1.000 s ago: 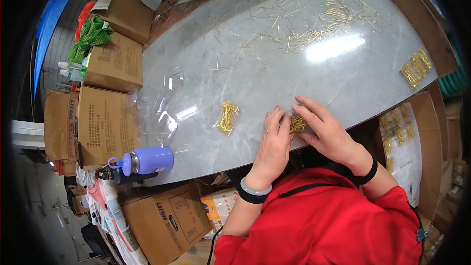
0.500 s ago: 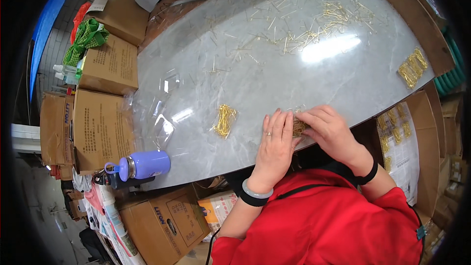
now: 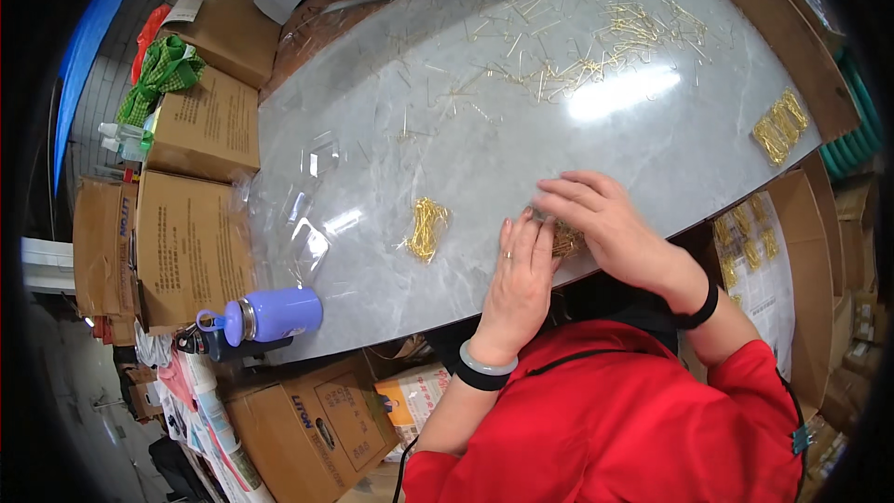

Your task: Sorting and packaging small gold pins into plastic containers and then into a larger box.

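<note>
A small bundle of gold-coloured wire hooks (image 3: 565, 240) lies at the table's near edge, partly covered by both hands. My left hand (image 3: 523, 278) lies against its left side, fingers stretched forward and close together, the thumb hidden; the bundle appears held in it. Over the far side of the bundle, my right hand (image 3: 615, 228) has its fingers extended to the left, reaching above the left fingertips. A clear film seems to wrap the bundle, though the hands hide most of it. To the left, a second bundle of gold hooks (image 3: 427, 229) sits on the grey tabletop (image 3: 484, 163).
Loose gold hooks (image 3: 638, 30) are scattered across the far table. Another group of bundles (image 3: 780, 127) lies at the right edge. Clear plastic bags (image 3: 307, 242) and a purple bottle (image 3: 284, 314) are at the left. An open carton (image 3: 805, 270) holds more bundles below right.
My right hand has lifted off the bundle's right side and moved farther out, its fingers straightening over it. My left hand has stayed in nearly the same place.
</note>
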`<act>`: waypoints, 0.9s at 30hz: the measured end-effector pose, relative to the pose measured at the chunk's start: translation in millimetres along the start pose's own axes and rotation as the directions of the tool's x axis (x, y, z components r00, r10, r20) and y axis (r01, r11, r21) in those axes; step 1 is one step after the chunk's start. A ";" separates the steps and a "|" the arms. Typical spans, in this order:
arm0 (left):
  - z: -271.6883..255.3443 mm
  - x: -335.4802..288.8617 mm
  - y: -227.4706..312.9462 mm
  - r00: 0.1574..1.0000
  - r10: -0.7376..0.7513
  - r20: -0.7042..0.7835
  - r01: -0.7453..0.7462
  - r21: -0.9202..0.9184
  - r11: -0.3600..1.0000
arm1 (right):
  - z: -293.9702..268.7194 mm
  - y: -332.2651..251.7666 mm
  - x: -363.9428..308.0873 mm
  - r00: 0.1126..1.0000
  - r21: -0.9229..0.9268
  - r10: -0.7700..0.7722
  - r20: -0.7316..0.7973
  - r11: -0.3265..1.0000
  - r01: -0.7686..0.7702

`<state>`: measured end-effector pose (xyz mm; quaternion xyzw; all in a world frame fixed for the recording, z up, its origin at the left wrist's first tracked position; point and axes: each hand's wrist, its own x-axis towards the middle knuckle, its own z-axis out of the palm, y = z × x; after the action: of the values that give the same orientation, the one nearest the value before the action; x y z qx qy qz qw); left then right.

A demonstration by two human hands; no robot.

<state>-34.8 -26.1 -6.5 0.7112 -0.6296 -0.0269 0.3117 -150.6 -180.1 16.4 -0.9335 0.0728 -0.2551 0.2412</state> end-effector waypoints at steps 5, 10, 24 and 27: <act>1.0 -3.4 -3.7 0.999 0.006 -0.038 -0.008 -0.037 0.999 | -15.1 11.8 9.2 0.977 -0.066 -0.055 0.204 0.995 0.070; 0.2 -2.7 -2.2 0.999 0.008 -0.032 -0.009 -0.041 0.999 | -25.2 8.8 2.8 0.984 -0.104 0.018 0.176 0.995 0.000; 4.1 -2.9 -2.1 0.999 0.019 -0.046 -0.018 0.018 1.000 | -9.5 -12.8 -6.5 0.941 0.308 0.313 -0.129 0.915 -0.262; 5.1 -2.2 -1.5 0.998 0.026 -0.052 -0.024 0.022 0.999 | 1.0 -8.4 -15.4 0.977 0.072 0.156 -0.143 0.987 -0.147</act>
<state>-36.1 -26.1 -12.1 0.7070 -0.6302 0.0024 0.3209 -163.1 -168.4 13.0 -0.8959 0.1535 -0.3070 0.2822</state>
